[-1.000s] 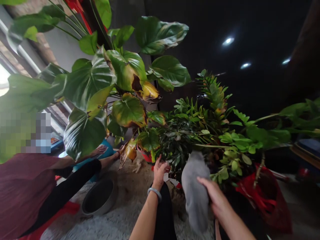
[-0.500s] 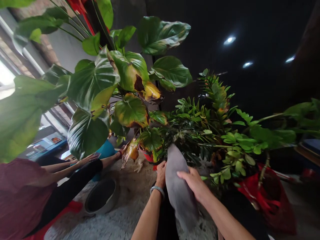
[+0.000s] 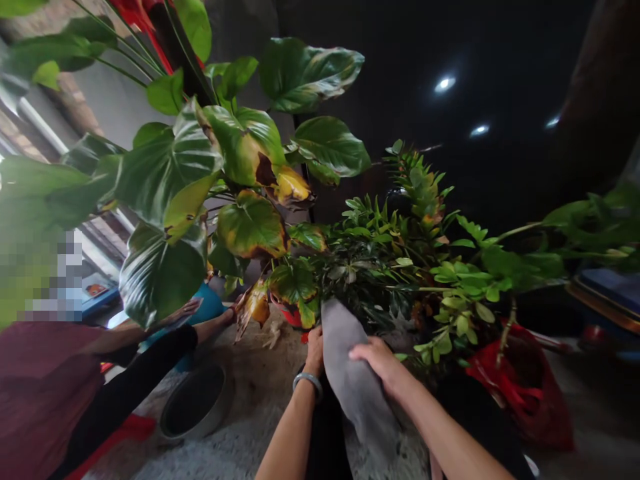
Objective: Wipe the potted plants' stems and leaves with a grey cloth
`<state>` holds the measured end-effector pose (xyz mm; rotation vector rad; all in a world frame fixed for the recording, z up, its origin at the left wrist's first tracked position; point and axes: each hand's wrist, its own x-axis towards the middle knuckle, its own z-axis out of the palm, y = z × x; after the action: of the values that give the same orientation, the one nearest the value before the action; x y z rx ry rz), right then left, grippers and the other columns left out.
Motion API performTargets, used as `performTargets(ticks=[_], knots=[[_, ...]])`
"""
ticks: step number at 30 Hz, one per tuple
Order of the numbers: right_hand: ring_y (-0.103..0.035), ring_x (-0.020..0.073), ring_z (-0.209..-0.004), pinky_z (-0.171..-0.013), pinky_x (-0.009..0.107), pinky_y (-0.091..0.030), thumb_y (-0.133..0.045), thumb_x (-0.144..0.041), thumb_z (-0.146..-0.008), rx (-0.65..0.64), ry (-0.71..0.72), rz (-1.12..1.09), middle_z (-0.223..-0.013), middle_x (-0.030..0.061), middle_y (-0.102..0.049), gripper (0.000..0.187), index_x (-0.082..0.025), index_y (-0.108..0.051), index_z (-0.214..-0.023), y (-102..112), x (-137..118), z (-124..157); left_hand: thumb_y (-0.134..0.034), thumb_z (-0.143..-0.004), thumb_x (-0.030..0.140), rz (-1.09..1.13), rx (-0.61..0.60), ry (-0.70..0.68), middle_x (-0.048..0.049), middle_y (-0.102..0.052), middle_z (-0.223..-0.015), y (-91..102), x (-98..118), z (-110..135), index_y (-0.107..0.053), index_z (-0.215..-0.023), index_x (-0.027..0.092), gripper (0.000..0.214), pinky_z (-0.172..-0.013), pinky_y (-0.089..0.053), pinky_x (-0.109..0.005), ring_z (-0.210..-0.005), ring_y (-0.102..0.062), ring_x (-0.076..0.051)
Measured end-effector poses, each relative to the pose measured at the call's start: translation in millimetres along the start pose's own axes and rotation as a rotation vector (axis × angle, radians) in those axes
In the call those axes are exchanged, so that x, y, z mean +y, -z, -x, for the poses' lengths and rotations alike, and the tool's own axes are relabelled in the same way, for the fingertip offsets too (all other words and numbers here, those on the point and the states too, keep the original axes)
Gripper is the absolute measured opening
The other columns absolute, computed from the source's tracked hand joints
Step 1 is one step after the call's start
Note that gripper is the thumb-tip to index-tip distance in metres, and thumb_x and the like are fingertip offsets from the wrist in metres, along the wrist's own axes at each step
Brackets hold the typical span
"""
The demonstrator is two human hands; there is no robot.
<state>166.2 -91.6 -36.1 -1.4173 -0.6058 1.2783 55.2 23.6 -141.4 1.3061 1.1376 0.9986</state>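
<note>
My right hand (image 3: 379, 359) grips a grey cloth (image 3: 350, 373) and presses it against the lower leaves of a dark green bushy plant (image 3: 365, 273). The cloth hangs down between my arms. My left hand (image 3: 315, 350), with a bracelet on its wrist, reaches up beside the cloth's left edge at the base of the plant; its fingers are partly hidden behind the cloth. Large heart-shaped leaves with yellow and brown patches (image 3: 250, 223) hang just above and to the left of my hands.
A person in a maroon top (image 3: 45, 387) sits at the left with black-clad legs stretched toward the pots. A round dark bowl (image 3: 193, 403) lies on the pale rug (image 3: 235, 447). A red pot wrap (image 3: 520, 387) stands at the right. Leafy stems (image 3: 475, 280) spread rightward.
My right hand carried the grey cloth leftward and up to the plant, close to my left hand. The view shifted slightly; the seated person stayed in place.
</note>
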Motion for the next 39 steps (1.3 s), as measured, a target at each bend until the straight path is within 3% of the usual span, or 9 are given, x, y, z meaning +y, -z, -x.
performTargets(ticks=[4,8,12,16,20,23,28,34,39], knots=[[-0.057,0.0187,-0.058,-0.053,0.027,-0.042,-0.062,-0.019,-0.042,0.069,-0.117,-0.040,-0.053,-0.0012,-0.064,0.010,-0.020,-0.064,-0.052,25.1,29.0,38.4,-0.069,-0.052,0.066,-0.016,-0.027,-0.005,0.0053,-0.039,-0.046,2.8,7.0,-2.6,-0.043,-0.045,0.020,0.054,-0.047,-0.028,-0.025,-0.051,-0.037,-0.010],[-0.063,0.0242,-0.063,-0.058,0.032,-0.047,-0.071,-0.028,-0.041,0.142,-0.022,-0.315,-0.060,0.0007,-0.069,0.030,-0.020,-0.066,-0.069,47.2,-9.1,49.1,-0.062,-0.055,0.071,-0.032,-0.021,0.002,0.0036,-0.042,-0.042,-4.3,6.9,-2.2,-0.045,-0.043,0.021,0.054,-0.047,-0.033,-0.025,-0.045,-0.041,-0.011],[-0.061,0.0206,-0.058,-0.058,0.032,-0.048,-0.076,-0.030,-0.042,0.227,0.196,-0.450,-0.062,0.0010,-0.069,0.035,-0.019,-0.067,-0.073,47.8,-42.3,16.9,-0.063,-0.050,0.074,-0.004,-0.011,0.013,0.0003,-0.049,-0.041,-12.1,5.1,-1.6,-0.046,-0.042,0.021,0.056,-0.047,-0.036,-0.026,-0.043,-0.043,-0.011],[-0.061,0.0211,-0.055,-0.058,0.033,-0.049,-0.072,-0.030,-0.046,0.158,-0.020,-0.386,-0.053,0.0015,-0.064,0.021,-0.019,-0.064,-0.062,33.5,1.0,6.2,-0.064,-0.051,0.073,-0.026,-0.013,-0.009,0.0010,-0.048,-0.039,-11.2,4.7,-1.7,-0.045,-0.039,0.021,0.057,-0.047,-0.035,-0.025,-0.042,-0.044,-0.011],[-0.069,0.0259,-0.071,-0.065,0.033,-0.053,-0.075,-0.038,-0.051,0.191,-0.131,-0.212,-0.065,0.0043,-0.072,0.028,-0.019,-0.071,-0.071,40.9,43.6,37.9,-0.063,-0.053,0.067,-0.017,-0.005,0.001,0.0008,-0.049,-0.039,-5.8,5.4,-2.4,-0.046,-0.040,0.021,0.051,-0.048,-0.036,-0.026,-0.044,-0.046,-0.012],[-0.071,0.0304,-0.082,-0.070,0.036,-0.054,-0.077,-0.048,-0.053,0.273,-0.002,-0.201,-0.074,0.0078,-0.075,0.043,-0.017,-0.073,-0.082,60.0,16.4,47.2,-0.063,-0.055,0.059,-0.004,-0.023,0.019,0.0000,-0.053,-0.042,-4.7,7.9,-2.2,-0.054,-0.044,0.020,0.041,-0.048,-0.036,-0.025,-0.045,-0.047,-0.012],[-0.070,0.0293,-0.089,-0.076,0.035,-0.054,-0.078,-0.041,-0.052,0.483,0.312,-0.345,-0.082,0.0089,-0.077,0.040,-0.017,-0.071,-0.082,66.1,-44.4,5.3,-0.060,-0.052,0.049,0.004,-0.022,0.046,0.0009,-0.051,-0.041,-9.6,12.7,1.3,-0.051,-0.041,0.020,0.032,-0.047,-0.036,-0.024,-0.045,-0.046,-0.012],[-0.071,0.0333,-0.076,-0.066,0.039,-0.056,-0.076,-0.040,-0.045,0.189,-0.175,-0.394,-0.061,0.0096,-0.071,0.031,-0.018,-0.067,-0.065,35.6,35.3,18.8,-0.059,-0.055,0.049,-0.060,-0.024,-0.010,0.0017,-0.048,-0.041,-4.0,9.8,0.6,-0.047,-0.040,0.021,0.034,-0.048,-0.035,-0.025,-0.046,-0.044,-0.011],[-0.070,0.0326,-0.086,-0.076,0.038,-0.054,-0.078,-0.049,-0.049,0.307,0.054,-0.152,-0.075,0.0085,-0.076,0.040,-0.018,-0.072,-0.074,48.1,25.7,42.4,-0.061,-0.055,0.050,-0.052,-0.082,0.047,0.0001,-0.053,-0.045,-1.6,10.9,-1.6,-0.056,-0.046,0.019,0.033,-0.049,-0.037,-0.026,-0.047,-0.048,-0.012]])
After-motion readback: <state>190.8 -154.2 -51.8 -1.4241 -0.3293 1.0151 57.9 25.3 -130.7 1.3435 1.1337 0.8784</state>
